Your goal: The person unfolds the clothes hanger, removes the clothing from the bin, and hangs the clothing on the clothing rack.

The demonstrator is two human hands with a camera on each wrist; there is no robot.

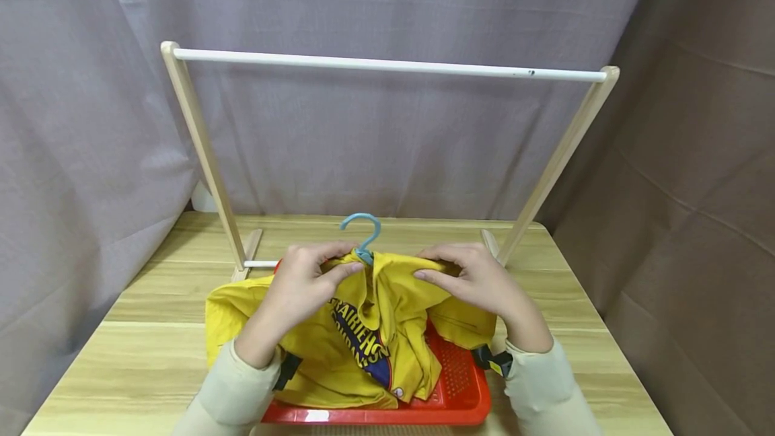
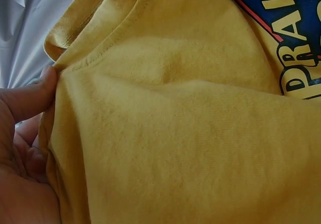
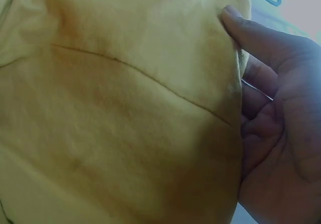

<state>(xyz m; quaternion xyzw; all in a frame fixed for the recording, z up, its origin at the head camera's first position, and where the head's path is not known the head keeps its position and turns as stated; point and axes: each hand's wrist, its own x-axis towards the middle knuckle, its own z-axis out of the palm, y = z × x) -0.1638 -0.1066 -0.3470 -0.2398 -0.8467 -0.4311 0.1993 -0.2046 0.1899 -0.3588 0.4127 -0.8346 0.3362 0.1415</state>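
A yellow T-shirt [image 1: 412,288] with a dark blue lettered print droops from a light blue clothes hanger [image 1: 371,222], whose hook sticks up out of the neckline. My left hand [image 1: 305,284] pinches the shirt near the collar, left of the hook; in the left wrist view its thumb [image 2: 35,96] lies against the neck seam. On the other side my right hand [image 1: 478,278] grips the right shoulder, thumb in front and fingers behind the cloth, as the right wrist view shows too. The hanger's arms are hidden inside the shirt.
Below the shirt sits a red plastic basket [image 1: 469,382], partly covered by it. Behind stands a wooden rack with a white top rail [image 1: 387,64] and slanted side posts [image 1: 202,153]. Grey curtains [image 1: 387,147] surround the wood-grain table [image 1: 145,335].
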